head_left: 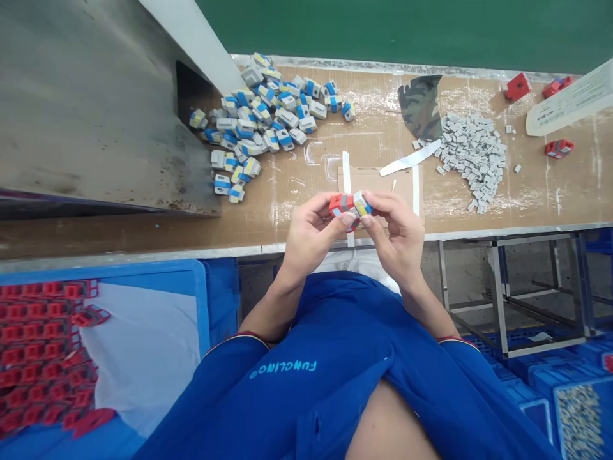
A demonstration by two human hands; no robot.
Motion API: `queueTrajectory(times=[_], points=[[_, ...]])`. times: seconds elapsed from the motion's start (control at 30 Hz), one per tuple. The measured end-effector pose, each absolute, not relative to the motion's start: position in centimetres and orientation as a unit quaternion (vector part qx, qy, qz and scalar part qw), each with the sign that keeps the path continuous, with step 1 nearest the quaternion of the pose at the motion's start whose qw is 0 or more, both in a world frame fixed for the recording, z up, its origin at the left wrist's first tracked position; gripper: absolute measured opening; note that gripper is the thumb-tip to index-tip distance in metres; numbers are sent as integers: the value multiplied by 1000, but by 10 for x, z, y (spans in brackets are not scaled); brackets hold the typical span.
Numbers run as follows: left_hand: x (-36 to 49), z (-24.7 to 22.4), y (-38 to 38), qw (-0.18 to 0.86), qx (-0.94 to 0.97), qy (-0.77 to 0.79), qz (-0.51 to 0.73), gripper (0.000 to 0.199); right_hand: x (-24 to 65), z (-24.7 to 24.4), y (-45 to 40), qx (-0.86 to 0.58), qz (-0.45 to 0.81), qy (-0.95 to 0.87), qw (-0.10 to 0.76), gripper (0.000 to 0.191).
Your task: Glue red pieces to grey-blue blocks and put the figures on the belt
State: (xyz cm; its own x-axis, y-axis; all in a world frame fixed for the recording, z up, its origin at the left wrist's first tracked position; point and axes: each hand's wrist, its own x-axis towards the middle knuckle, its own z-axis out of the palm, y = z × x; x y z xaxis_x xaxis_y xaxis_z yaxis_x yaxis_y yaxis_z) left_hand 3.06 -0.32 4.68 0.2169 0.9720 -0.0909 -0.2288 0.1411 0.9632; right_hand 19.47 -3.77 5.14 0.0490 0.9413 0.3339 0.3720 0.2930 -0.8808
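On the wooden bench (268,217), a heap of blue-and-grey blocks (253,115) lies far left of a cardboard sheet (376,185). Over the sheet, the left hand (311,233) pinches a red block (339,206), the right hand (390,233) a blue-and-yellow block (363,204), the blocks touching.

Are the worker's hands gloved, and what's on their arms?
The left hand and right hand are bare, with no gloves, and the forearms are uncovered. The person wears a blue short-sleeved shirt with red-and-yellow edging on the sleeve cuffs and light-blue lettering on the front.
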Motion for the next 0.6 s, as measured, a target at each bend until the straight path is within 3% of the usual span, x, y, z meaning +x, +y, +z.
queueTrajectory(times=[0.17, 0.33, 0.4, 0.5, 0.6], points=[[41, 38, -4, 699, 399, 378, 457, 54, 185, 46, -41, -521, 180, -694, 463, 71], [31, 44, -4, 706, 473, 318, 420, 53, 194, 45, -44, -513, 142, -712, 458, 70], [21, 50, 0, 695, 501, 316, 407, 52, 198, 48, -46, -504, 160, -711, 464, 68], [11, 57, 6, 679, 508, 326, 419, 66, 201, 52, -49, -494, 208, -688, 490, 66], [10, 60, 11, 642, 539, 311, 447, 61, 199, 55, -50, -481, 233, -672, 512, 64]])
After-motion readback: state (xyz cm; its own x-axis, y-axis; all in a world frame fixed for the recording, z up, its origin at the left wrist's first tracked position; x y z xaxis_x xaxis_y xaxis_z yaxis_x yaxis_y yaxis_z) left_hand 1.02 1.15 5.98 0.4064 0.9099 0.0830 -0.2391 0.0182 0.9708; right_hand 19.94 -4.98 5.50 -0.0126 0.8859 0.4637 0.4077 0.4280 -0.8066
